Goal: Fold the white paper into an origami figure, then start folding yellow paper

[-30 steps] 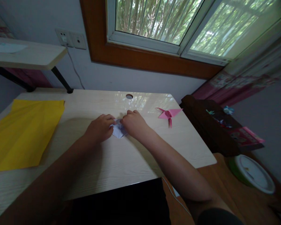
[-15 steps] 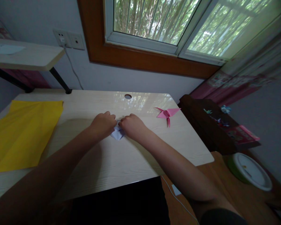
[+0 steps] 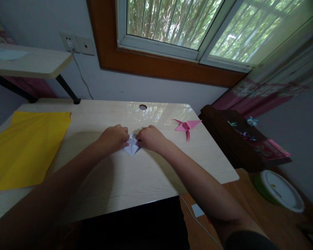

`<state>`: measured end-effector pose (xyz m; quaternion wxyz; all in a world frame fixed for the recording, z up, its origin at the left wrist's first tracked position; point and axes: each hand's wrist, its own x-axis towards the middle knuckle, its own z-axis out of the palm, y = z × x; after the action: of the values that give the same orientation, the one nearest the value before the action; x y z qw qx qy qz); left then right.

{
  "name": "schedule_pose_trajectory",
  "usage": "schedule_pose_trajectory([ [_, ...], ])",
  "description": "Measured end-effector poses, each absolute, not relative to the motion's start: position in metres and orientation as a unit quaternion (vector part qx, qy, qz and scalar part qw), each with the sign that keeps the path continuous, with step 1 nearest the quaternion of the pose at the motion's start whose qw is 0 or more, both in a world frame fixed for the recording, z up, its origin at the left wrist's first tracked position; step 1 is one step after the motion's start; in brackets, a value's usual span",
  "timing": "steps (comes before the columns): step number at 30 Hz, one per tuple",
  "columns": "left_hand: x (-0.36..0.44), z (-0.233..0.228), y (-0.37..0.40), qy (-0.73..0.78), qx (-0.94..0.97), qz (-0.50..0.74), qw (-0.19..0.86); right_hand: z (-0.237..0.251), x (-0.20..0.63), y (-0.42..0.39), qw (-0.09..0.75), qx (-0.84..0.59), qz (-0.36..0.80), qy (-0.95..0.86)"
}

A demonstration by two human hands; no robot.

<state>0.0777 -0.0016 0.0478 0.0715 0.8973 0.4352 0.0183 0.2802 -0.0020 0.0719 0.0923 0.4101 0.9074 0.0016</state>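
Observation:
A small folded piece of pale lilac paper (image 3: 131,148) lies on the light wooden desk (image 3: 135,173), near its middle. My left hand (image 3: 114,138) presses on the paper's left side and my right hand (image 3: 151,138) presses on its right side; the fingertips of both meet over its upper part. Only the paper's lower point shows between the hands. A finished pink paper crane (image 3: 186,126) rests on the desk to the right of my right hand.
A large yellow sheet (image 3: 26,147) covers the desk's left part. A cable hole (image 3: 143,107) sits near the far edge. A dark side cabinet (image 3: 240,142) with small items stands to the right, a white-lidded green container (image 3: 280,190) on the floor.
My hands have drawn slightly apart over the lilac paper, so more of it shows between them. The camera view shifted a little.

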Motion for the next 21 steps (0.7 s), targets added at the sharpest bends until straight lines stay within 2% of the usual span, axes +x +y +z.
schedule_pose_trajectory([
  [5,0.082,0.043,0.002,0.393,0.918,0.037,0.051,0.072,0.279,-0.003,0.081,0.411,0.000,0.908],
  [11,0.087,0.044,0.007,0.422,0.901,0.026,0.093,0.072,0.279,-0.003,0.085,0.414,-0.008,0.906],
  [21,0.096,0.053,0.000,0.455,0.889,-0.028,0.046,0.069,0.277,-0.006,0.074,0.425,0.017,0.902],
])
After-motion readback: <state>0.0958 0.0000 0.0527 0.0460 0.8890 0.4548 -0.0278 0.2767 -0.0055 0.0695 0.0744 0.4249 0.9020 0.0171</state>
